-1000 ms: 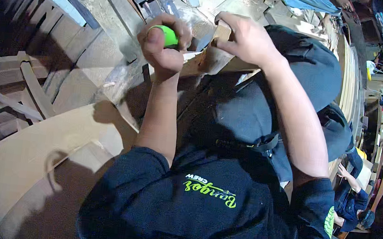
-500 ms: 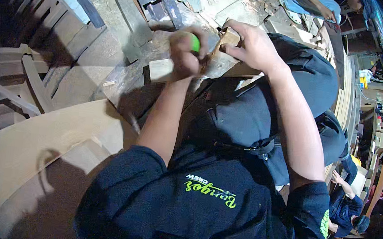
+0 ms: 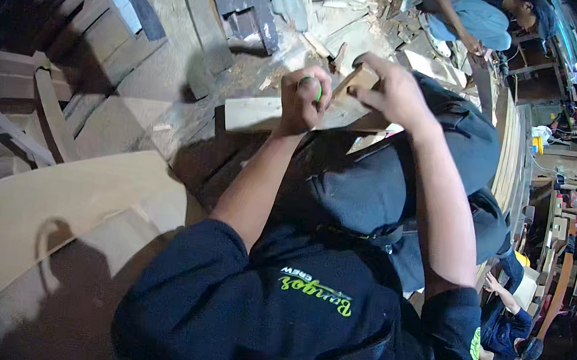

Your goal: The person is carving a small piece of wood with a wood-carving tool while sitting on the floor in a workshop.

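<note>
Block (image 3: 363,77) of bare, matt wood; curved panel (image 3: 59,193) of smooth wood; shirt (image 3: 299,338) of matt cloth.

Cluttered workshop (image 3: 560,167) (dim at right), scrap-strewn floor (image 3: 351,38), harsh light

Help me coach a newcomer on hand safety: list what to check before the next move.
1. Left hand grips the green rounded handle: ok, fingers closed around it.
2. Right hand holds the tan rectangular wooden block: ok.
3. Working end of whatever the handle belongs to is in sight: cannot tell, hidden.
4. Area beyond the hands free of debris: not ok, pale wood scraps lie there.
5. Co-worker's hand apart from both hands: ok.
</note>
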Tool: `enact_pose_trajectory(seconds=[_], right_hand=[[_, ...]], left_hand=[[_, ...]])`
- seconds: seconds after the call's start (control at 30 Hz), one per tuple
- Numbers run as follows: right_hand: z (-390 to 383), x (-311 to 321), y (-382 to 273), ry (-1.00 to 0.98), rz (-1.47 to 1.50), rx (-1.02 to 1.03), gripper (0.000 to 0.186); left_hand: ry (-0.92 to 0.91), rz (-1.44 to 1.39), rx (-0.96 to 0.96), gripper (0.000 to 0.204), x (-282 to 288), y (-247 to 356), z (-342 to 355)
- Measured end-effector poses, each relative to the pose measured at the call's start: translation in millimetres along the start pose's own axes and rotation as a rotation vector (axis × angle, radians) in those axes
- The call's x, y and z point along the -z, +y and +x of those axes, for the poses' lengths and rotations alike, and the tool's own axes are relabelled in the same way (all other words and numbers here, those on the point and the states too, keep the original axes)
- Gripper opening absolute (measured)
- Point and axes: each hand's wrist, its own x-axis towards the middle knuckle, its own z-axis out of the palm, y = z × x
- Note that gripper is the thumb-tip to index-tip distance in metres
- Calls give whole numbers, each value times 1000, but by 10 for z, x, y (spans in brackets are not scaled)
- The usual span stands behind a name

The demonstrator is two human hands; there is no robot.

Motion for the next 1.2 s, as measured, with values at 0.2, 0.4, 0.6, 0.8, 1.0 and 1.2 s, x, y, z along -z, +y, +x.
enact_pose_trajectory(seconds=[0.2,0.4,0.6,0.8,1.0,1.2], right_hand=[[-107,75,68,-8,28,-57,46],[-44,33,95,26,-5,-9,42],[-70,123,70,-37,49,-90,39],[-59,135,93,-16,19,-93,39],[-65,123,42,-69,63,-145,41],[-109,173,67,-64,-39,-179,40]], left_hand=[[89,-205,3,56,45,272,139],[1,-28,46,55,-12,-124,-63],[419,-72,144,51,133,-92,157],[213,-264,-44,51,-33,258,163],[119,82,-6,49,-75,-277,-75],[254,-190,-129,53,65,332,342]])
